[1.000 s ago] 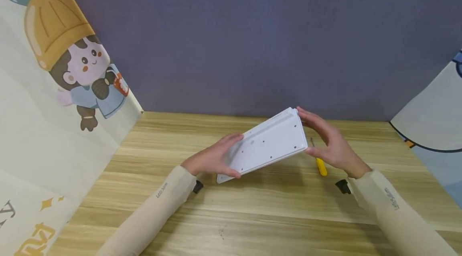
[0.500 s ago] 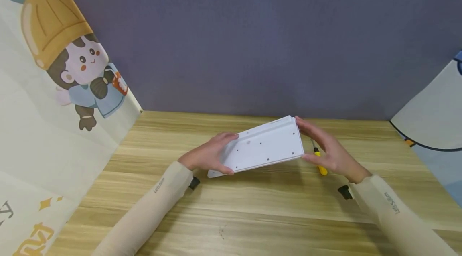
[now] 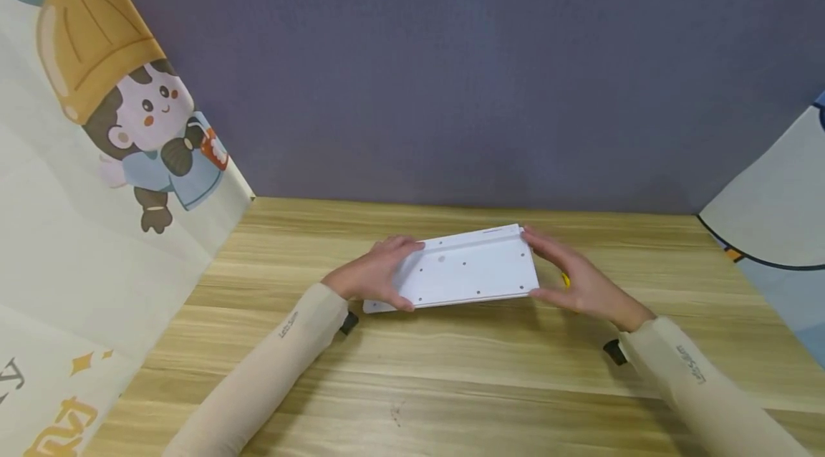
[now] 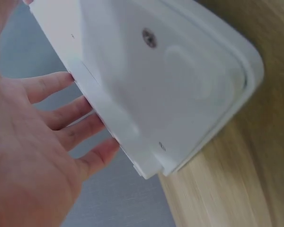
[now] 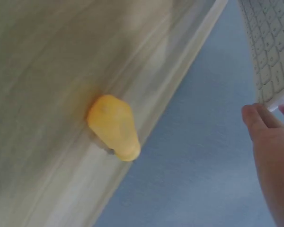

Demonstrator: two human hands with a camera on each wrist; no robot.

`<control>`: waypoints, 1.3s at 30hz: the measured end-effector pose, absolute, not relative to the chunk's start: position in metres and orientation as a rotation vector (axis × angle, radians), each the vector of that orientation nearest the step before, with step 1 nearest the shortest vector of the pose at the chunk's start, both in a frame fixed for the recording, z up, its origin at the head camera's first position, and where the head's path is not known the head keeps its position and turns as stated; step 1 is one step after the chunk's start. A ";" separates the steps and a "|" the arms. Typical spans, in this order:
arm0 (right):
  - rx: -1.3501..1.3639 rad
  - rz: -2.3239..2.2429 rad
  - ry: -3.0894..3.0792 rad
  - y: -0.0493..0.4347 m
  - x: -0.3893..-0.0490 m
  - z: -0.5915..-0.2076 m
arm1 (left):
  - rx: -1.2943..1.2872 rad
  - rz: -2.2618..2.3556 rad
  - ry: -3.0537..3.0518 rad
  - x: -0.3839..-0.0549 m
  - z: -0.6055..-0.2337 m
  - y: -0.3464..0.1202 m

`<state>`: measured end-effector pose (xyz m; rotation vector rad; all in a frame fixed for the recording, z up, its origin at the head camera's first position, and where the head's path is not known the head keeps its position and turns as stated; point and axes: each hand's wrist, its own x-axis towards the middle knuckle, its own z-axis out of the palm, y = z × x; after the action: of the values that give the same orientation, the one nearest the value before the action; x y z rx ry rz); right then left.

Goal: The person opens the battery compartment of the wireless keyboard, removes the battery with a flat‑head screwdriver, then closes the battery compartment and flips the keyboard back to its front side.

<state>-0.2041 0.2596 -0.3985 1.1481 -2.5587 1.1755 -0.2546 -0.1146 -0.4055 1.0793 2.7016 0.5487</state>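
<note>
A white keyboard point(image 3: 477, 267) is held back side up, with several small screws showing on its underside. Its keys face down and appear only in the right wrist view, where the keyboard point(image 5: 273, 49) enters at the top right. My left hand point(image 3: 374, 274) grips the left part across its width, thumb on the near edge. Fingertips of the left hand point(image 4: 42, 127) touch the far edge in the left wrist view. At the opposite end, my right hand point(image 3: 580, 281) holds the two right corners between thumb and fingers.
A yellow-handled screwdriver point(image 3: 566, 279) lies on the wooden table point(image 3: 451, 378), mostly hidden behind the right hand; its handle point(image 5: 114, 126) shows in the right wrist view. A dark blue-grey panel point(image 3: 451, 70) rises behind the table. Printed cloth point(image 3: 64, 249) hangs at the left.
The keyboard's right end has come down with the right hand, so it lies more level. Its left end has shifted a little left. The right hand now covers most of the screwdriver.
</note>
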 end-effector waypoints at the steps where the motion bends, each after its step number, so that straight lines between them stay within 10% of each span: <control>1: 1.142 1.166 -2.573 0.260 -0.205 -0.400 | 1.078 0.537 2.706 -0.255 -0.406 -0.114; 39: 0.853 0.860 -3.074 0.244 -0.219 -0.426 | 1.093 0.293 2.718 -0.267 -0.414 -0.105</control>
<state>-0.2194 0.2443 -0.4263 0.8527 -3.0745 0.8602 -0.2674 -0.1045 -0.4137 1.0933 2.7180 0.2934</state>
